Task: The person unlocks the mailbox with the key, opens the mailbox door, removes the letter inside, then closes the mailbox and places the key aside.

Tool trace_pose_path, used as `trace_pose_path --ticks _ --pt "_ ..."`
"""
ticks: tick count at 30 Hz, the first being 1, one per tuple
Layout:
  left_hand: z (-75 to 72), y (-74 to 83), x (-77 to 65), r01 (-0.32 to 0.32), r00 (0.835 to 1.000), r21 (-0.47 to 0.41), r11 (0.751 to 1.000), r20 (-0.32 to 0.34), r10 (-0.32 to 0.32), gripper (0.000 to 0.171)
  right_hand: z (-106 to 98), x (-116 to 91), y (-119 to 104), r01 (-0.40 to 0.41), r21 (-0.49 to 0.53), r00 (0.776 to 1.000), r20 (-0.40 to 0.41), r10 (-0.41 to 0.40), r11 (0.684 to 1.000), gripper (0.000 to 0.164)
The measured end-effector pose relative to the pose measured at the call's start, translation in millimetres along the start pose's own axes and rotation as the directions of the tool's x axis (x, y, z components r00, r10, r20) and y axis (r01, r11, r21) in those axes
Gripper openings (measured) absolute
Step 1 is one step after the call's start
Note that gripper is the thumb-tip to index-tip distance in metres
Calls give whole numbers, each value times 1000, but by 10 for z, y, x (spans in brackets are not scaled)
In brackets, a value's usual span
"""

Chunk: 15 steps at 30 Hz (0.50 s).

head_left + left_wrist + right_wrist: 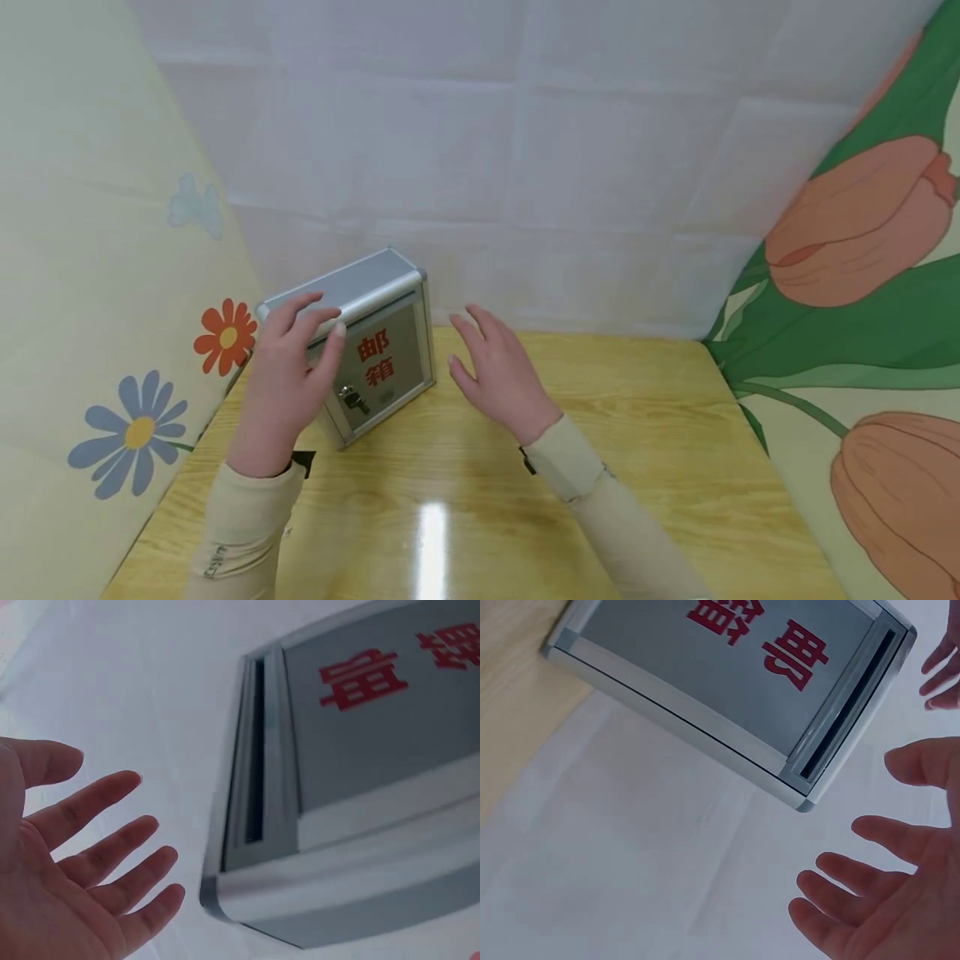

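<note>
A grey metal mailbox point(408, 350) with red Chinese characters stands upright on the table, turned at an angle. Keys point(356, 402) hang from the lock low on its front. My left hand point(281, 383) hovers before the box's left part, fingers loosely spread and holding nothing; the left wrist view shows a gap between those fingertips and the mailbox point(375, 750). To the right of the box, my right hand point(501, 375) is held in the air, relaxed, with nothing in it. A dark narrow slot point(847, 705) runs along the upper front of the box.
The wooden table point(630, 400) reflects a bright streak of light near its front. Behind it hangs a creased white cloth point(480, 150). Flower-patterned sheets line both sides, with large tulips point(862, 225) at the right and smaller blossoms point(139, 432) at the left.
</note>
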State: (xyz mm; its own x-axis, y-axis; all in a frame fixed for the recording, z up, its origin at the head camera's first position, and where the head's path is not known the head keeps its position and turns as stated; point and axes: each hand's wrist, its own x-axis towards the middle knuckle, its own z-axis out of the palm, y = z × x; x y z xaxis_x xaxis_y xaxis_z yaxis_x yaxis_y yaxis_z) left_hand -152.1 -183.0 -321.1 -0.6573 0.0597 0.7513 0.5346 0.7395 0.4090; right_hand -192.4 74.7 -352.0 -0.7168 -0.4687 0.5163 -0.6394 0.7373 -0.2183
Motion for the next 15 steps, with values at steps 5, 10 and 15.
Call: trace_pose_path --ticks 5,10,15 --pt "-15 -114 -16 10 1000 59 998 -21 -8 28 -29 232 -52 23 -6 1000 21 -23 1000 54" --pt "-15 -276 -57 81 997 117 990 -5 -81 34 -33 445 -114 47 19 997 62 -48 999 57" --pt "-10 -402 -109 183 982 121 976 34 -188 36 -23 614 -136 50 24 991 120 -52 998 60"
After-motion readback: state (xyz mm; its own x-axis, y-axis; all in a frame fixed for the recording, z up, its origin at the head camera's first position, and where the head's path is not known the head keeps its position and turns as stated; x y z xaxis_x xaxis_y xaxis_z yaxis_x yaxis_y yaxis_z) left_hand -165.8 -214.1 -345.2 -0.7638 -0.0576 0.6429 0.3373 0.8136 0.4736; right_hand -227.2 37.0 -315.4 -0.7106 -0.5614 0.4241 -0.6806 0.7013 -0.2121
